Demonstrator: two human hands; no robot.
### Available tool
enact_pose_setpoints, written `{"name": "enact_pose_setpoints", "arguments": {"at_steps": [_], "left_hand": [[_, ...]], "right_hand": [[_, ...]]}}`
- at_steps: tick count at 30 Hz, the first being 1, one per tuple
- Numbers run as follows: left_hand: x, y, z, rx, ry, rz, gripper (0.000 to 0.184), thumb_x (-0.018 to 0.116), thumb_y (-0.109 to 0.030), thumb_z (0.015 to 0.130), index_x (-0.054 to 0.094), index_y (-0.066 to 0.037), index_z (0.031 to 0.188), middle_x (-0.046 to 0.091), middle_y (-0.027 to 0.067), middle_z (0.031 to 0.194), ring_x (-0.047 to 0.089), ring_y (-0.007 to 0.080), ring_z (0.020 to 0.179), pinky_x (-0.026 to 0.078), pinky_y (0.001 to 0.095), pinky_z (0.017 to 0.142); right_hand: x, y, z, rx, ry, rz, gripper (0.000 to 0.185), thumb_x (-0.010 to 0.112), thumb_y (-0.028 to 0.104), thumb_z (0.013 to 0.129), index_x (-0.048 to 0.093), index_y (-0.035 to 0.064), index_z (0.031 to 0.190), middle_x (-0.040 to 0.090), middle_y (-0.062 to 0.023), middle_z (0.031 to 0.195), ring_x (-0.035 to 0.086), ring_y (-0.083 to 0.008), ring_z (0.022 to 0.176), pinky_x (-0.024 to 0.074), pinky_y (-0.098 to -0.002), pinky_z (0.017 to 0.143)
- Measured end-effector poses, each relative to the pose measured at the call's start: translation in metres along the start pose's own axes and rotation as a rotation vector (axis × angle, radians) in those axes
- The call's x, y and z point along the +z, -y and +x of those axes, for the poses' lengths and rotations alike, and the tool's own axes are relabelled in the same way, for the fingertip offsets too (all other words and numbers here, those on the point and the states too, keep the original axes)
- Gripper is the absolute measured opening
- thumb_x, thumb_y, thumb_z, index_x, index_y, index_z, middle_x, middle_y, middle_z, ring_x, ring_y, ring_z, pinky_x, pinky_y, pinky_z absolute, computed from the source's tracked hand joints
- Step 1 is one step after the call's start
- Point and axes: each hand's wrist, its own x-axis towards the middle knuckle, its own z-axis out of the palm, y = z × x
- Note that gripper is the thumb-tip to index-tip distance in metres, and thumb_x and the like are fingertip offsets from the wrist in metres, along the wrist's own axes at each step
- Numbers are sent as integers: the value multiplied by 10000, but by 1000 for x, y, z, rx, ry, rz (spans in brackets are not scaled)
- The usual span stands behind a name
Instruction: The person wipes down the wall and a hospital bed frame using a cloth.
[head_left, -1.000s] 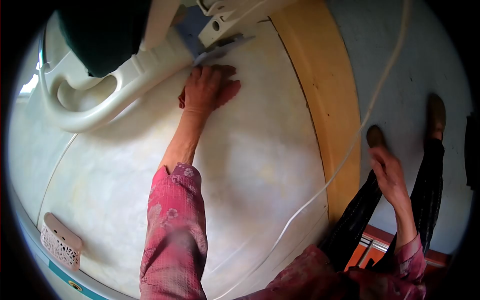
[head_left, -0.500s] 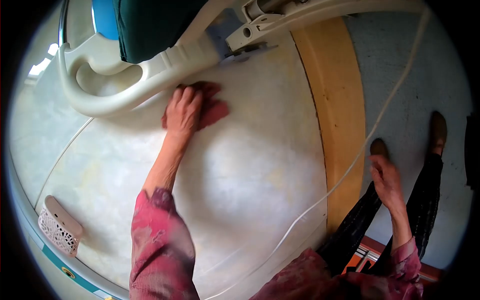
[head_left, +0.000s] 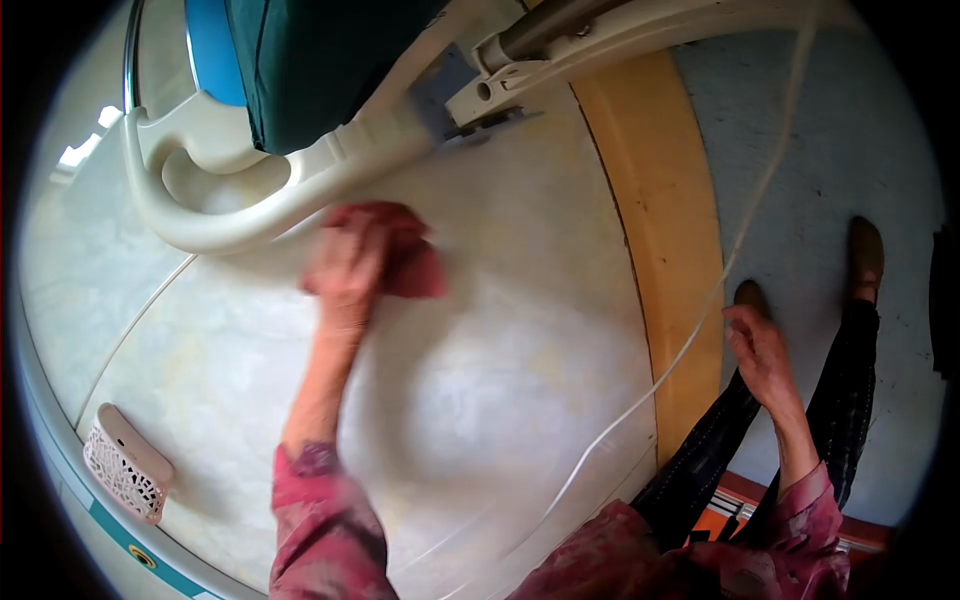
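Note:
My left hand (head_left: 345, 262), slightly blurred, presses a dark red cloth (head_left: 412, 262) against the pale, mottled wall (head_left: 480, 350). The cloth bunches under the fingers and sticks out to their right. Just above the hand is a cream plastic bed end panel (head_left: 215, 232) with an oval handle opening. My right hand (head_left: 762, 358) hangs apart from the wall, above the grey floor and near my shoe. Its fingers are loosely bent and partly apart, with nothing visible in them.
A white cable (head_left: 615, 425) crosses the view diagonally. A yellow-brown skirting strip (head_left: 665, 220) borders the grey floor (head_left: 780, 150). A perforated pink holder (head_left: 128, 465) is fixed at lower left. Dark green fabric (head_left: 310, 75) hangs over the bed panel, beside a metal bed joint (head_left: 500, 60).
My left hand and the cloth have moved down and slightly left along the wall, away from the bed panel. The view has shifted a little. My right hand stays about where it was.

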Motion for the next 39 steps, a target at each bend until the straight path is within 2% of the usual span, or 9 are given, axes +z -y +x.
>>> {"name": "enact_pose_setpoints", "arguments": {"at_steps": [3, 6, 13, 15, 23, 25, 29, 35, 39], "left_hand": [[-51, 59, 25, -55, 51, 291, 479, 667, -97, 784, 559, -61, 1249, 500, 125, 1356, 490, 326, 1221, 401, 435, 1018], [-46, 69, 44, 56, 231, 215, 534, 653, -131, 802, 504, -53, 1309, 476, 126, 1378, 465, 328, 1244, 354, 446, 1060], [-2, 47, 89, 172, 207, 312, 538, 617, -226, 818, 477, 8, 1282, 485, 187, 1329, 500, 343, 1181, 378, 436, 1035], [5, 33, 114, 104, 466, 161, 544, 639, -240, 783, 488, -3, 1249, 517, 204, 1249, 520, 347, 1125, 413, 429, 979], [76, 26, 144, 42, 74, 62, 423, 626, -270, 819, 527, -25, 1150, 594, 185, 1023, 592, 377, 917, 485, 431, 829], [56, 14, 154, 8, 289, 57, 403, 618, -223, 828, 527, -20, 1165, 579, 187, 1094, 575, 373, 981, 477, 403, 858], [32, 7, 139, -20, 294, -85, 256, 639, -205, 797, 618, -50, 1000, 582, 132, 1064, 597, 310, 995, 475, 369, 879], [-10, 29, 81, 242, 245, 7, 512, 596, -72, 752, 502, 23, 1246, 487, 184, 1289, 496, 381, 1161, 393, 441, 1023], [-17, 41, 68, 315, 441, 81, 557, 548, -50, 771, 466, 3, 1319, 415, 193, 1388, 441, 391, 1227, 345, 459, 1073]], "right_hand": [[8, 4, 3, -10, 27, -20, 228, 552, 79, 872, 585, 11, 1087, 610, -142, 826, 609, -250, 762, 482, -344, 666], [14, -4, 8, -53, 15, -50, 229, 556, 81, 871, 582, 19, 1090, 605, -135, 830, 607, -248, 769, 480, -347, 662], [4, 7, 13, -61, 13, -96, 230, 554, 68, 874, 577, 31, 1100, 600, -128, 852, 598, -235, 776, 481, -341, 659], [-1, 5, 12, -85, -22, -70, 230, 552, 61, 875, 576, 27, 1101, 600, -127, 844, 603, -233, 771, 483, -337, 658], [-18, -4, 2, -83, -80, -45, 230, 544, 32, 875, 573, 19, 1103, 588, -119, 774, 599, -223, 709, 491, -329, 628], [-21, -3, -2, -99, -85, 14, 215, 547, 37, 878, 576, 16, 1090, 593, -124, 781, 602, -223, 717, 491, -329, 617], [-26, 1, -3, -109, -78, -27, 210, 556, 41, 877, 577, 15, 1084, 600, -130, 788, 610, -234, 729, 492, -331, 625], [-27, -1, 2, -127, -108, -5, 208, 575, 53, 878, 580, 21, 1084, 603, -132, 809, 609, -245, 745, 489, -337, 641], [-25, 2, 5, -108, -122, 32, 207, 580, 57, 880, 582, 23, 1084, 610, -133, 824, 614, -241, 769, 488, -331, 645]]}}
